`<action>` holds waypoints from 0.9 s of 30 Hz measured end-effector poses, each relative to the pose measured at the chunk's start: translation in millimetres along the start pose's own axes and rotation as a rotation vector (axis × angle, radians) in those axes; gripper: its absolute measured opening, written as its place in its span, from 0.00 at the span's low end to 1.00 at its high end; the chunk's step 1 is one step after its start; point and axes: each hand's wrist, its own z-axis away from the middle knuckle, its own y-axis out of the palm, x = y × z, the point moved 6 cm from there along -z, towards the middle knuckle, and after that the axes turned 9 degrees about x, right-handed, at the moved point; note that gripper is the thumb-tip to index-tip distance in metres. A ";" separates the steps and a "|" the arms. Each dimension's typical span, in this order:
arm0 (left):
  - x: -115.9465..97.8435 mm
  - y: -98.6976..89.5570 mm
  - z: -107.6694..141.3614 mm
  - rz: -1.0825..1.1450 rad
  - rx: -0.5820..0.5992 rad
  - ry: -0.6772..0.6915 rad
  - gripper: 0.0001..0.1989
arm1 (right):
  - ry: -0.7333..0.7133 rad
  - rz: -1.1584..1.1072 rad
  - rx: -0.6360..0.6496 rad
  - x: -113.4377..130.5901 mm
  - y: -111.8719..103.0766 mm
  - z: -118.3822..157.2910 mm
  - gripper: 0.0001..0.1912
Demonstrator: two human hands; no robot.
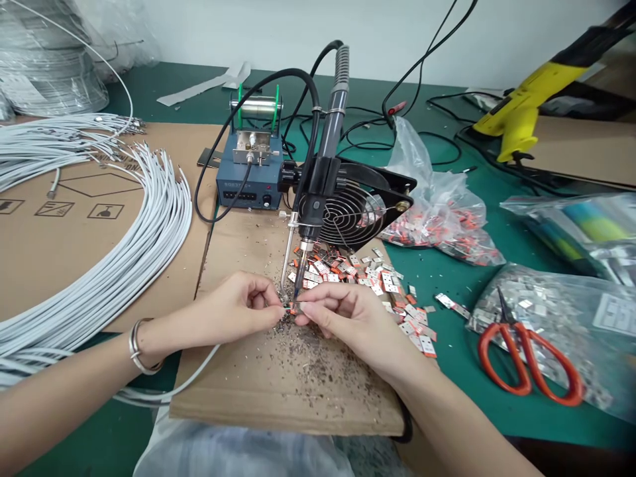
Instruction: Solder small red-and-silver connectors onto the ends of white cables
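Note:
My left hand (248,305) pinches the end of a white cable (199,371), which trails down to the left from under the wrist. Opposite it, my right hand (342,311) holds a small metal-and-orange part (297,308) between thumb and fingers. The cable end and the part meet under the tip of a soldering iron (300,268), fixed upright in a stand. A thin metal tube (289,255) runs down beside the iron. Behind the right hand, many small orange-and-silver parts (387,281) lie scattered on the cardboard (238,391).
A blue solder feeder (248,182) with a wire spool and a black fan (352,212) stand behind. Coiled white cables (163,225) lie left. To the right are red-handled scissors (529,358) on a bag of metal pieces (536,305), another bag (447,218) and a yellow tool (527,109).

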 end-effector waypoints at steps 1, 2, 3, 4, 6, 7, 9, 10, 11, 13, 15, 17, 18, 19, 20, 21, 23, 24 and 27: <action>0.4 -0.1 -0.4 -0.005 -0.003 0.005 0.08 | -0.004 -0.002 0.001 0.1 0.3 -0.1 0.11; 0.2 -0.1 -0.7 -0.006 -0.006 0.011 0.08 | -0.010 -0.004 0.004 0.4 0.6 -0.1 0.11; -0.5 0.2 -0.8 -0.003 -0.006 0.018 0.08 | -0.014 -0.007 0.007 0.8 1.1 0.0 0.11; -1.5 0.5 -0.6 0.002 -0.004 0.022 0.08 | -0.016 -0.011 0.008 1.2 1.4 0.3 0.10; -3.9 1.3 0.3 0.016 0.003 0.020 0.08 | -0.017 -0.019 0.013 2.0 2.1 1.2 0.10; -5.2 1.5 1.0 0.021 0.005 0.018 0.08 | -0.018 -0.026 0.017 2.4 2.4 1.7 0.09; -7.5 1.2 2.4 0.021 0.000 0.018 0.09 | -0.024 -0.046 0.022 3.1 3.1 2.8 0.09; -8.3 0.8 3.0 0.020 -0.003 0.020 0.09 | -0.026 -0.056 0.025 3.3 3.5 3.2 0.09; -8.8 0.4 3.4 0.017 -0.005 0.020 0.09 | -0.026 -0.064 0.027 3.3 3.9 3.4 0.10; -8.5 -0.1 3.8 0.014 -0.005 0.013 0.09 | -0.021 -0.074 0.028 2.9 4.5 3.3 0.10; -7.7 -0.1 3.8 0.012 -0.003 0.009 0.09 | -0.019 -0.075 0.032 2.7 4.9 2.9 0.10; -7.4 0.1 3.7 0.015 -0.003 0.016 0.09 | -0.018 -0.075 0.039 2.4 5.0 2.5 0.10; -7.3 0.5 3.6 0.018 -0.002 0.021 0.08 | -0.020 -0.076 0.043 2.3 4.9 2.3 0.10; -7.1 0.8 3.6 0.023 -0.001 0.023 0.08 | -0.023 -0.080 0.048 2.1 4.7 2.3 0.10; -6.7 1.1 3.5 0.026 0.001 0.022 0.08 | -0.024 -0.086 0.054 1.8 4.4 2.3 0.09; -6.3 1.3 3.4 0.027 0.000 0.018 0.08 | -0.025 -0.091 0.059 1.4 4.1 2.3 0.09; -5.8 1.4 3.2 0.024 -0.006 0.011 0.08 | -0.024 -0.088 0.063 0.5 3.2 2.5 0.09; -5.7 1.6 2.9 0.022 -0.007 0.008 0.08 | -0.021 -0.081 0.061 -0.1 2.6 2.5 0.10; -5.6 3.0 2.1 0.034 0.007 -0.002 0.10 | -0.005 -0.051 0.048 -1.8 1.3 2.4 0.11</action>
